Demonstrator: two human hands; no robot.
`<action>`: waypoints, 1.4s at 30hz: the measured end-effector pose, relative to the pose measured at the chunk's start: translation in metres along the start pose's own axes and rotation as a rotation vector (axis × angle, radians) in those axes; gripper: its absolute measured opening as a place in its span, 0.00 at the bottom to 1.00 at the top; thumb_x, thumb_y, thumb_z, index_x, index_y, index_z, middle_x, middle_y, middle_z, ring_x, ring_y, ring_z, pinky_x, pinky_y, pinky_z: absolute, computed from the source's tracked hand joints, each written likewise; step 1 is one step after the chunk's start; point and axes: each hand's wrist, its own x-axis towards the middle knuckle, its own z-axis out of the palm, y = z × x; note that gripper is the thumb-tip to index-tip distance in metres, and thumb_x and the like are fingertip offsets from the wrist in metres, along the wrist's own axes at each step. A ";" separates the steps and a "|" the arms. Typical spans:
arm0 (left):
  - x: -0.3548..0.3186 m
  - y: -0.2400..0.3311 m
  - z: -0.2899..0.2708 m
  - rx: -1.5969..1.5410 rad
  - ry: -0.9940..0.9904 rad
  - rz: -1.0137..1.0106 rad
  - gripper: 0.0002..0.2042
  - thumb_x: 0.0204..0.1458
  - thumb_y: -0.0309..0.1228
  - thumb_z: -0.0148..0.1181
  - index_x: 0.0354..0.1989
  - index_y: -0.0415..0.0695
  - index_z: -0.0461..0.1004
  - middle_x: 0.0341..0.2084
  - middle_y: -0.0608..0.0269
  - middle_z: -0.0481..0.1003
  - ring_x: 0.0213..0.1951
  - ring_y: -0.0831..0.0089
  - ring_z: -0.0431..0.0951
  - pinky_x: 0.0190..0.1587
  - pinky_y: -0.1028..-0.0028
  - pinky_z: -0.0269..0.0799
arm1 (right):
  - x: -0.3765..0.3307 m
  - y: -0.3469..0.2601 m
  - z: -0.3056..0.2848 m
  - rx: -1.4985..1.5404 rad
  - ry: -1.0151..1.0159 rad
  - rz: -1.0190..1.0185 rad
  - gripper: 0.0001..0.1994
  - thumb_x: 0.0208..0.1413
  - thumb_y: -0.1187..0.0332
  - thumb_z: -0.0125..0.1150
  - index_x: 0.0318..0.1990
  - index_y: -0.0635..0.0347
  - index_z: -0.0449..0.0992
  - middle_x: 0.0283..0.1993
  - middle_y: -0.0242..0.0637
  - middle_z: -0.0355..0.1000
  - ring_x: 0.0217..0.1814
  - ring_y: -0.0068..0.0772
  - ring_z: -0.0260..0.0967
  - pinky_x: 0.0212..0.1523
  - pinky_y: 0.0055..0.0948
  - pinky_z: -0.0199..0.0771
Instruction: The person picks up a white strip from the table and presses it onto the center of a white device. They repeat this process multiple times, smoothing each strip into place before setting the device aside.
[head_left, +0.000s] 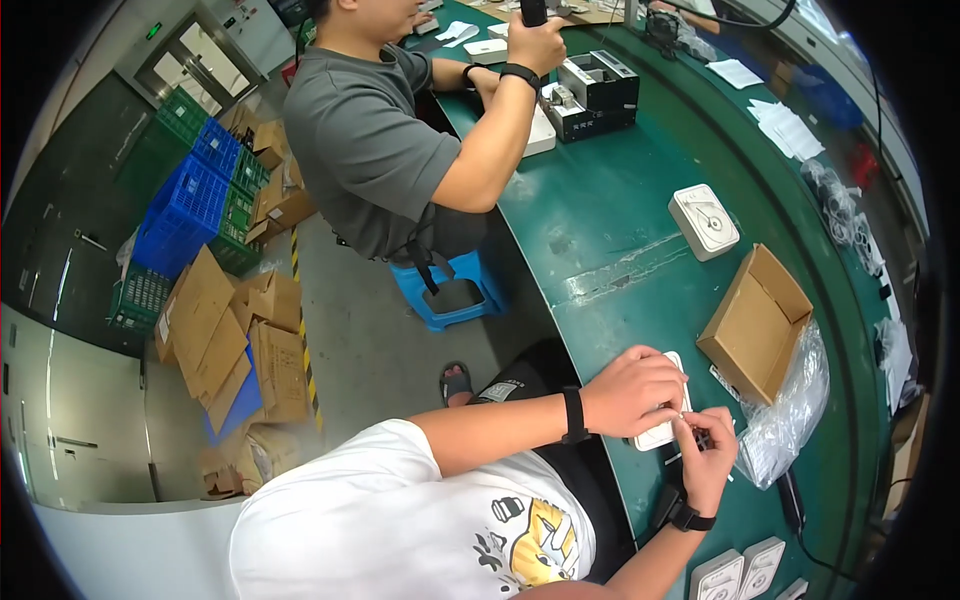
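At the near edge of the green bench, a white square device lies pinned under the clenched left hand so the right hand can pinch a small part against it, with an open cardboard box just right.

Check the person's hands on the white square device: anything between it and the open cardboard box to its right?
Nothing solid. The left hand and right hand hold the white square device on the green table. The open cardboard box lies just beyond; only crumpled clear plastic bag sits beside the box's near edge.
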 end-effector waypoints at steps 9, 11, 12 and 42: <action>0.001 -0.009 -0.002 -0.017 0.040 0.030 0.05 0.67 0.35 0.74 0.42 0.54 0.83 0.47 0.73 0.87 0.67 0.64 0.86 0.75 0.52 0.68 | 0.005 0.019 0.001 -0.045 -0.014 -0.054 0.04 0.71 0.76 0.75 0.44 0.65 0.85 0.53 0.34 0.74 0.53 0.29 0.72 0.53 0.30 0.72; 0.001 -0.008 -0.002 -0.018 0.042 0.027 0.05 0.67 0.36 0.75 0.41 0.54 0.83 0.47 0.73 0.87 0.66 0.64 0.86 0.74 0.52 0.69 | 0.004 0.016 0.002 -0.027 -0.014 -0.034 0.04 0.72 0.75 0.75 0.43 0.65 0.85 0.53 0.35 0.74 0.54 0.30 0.72 0.55 0.30 0.72; 0.001 -0.008 -0.002 -0.019 0.043 0.026 0.05 0.66 0.36 0.75 0.41 0.54 0.83 0.47 0.73 0.87 0.66 0.64 0.86 0.74 0.52 0.69 | 0.003 0.015 0.002 -0.008 -0.015 -0.013 0.05 0.72 0.74 0.75 0.43 0.65 0.84 0.54 0.35 0.75 0.56 0.30 0.72 0.56 0.30 0.72; 0.000 -0.005 -0.001 0.036 0.037 -0.019 0.08 0.66 0.40 0.76 0.41 0.54 0.84 0.47 0.71 0.86 0.63 0.61 0.85 0.71 0.52 0.71 | 0.003 0.018 0.000 0.063 0.056 0.046 0.05 0.69 0.77 0.78 0.48 0.66 0.88 0.59 0.40 0.77 0.58 0.31 0.80 0.59 0.30 0.82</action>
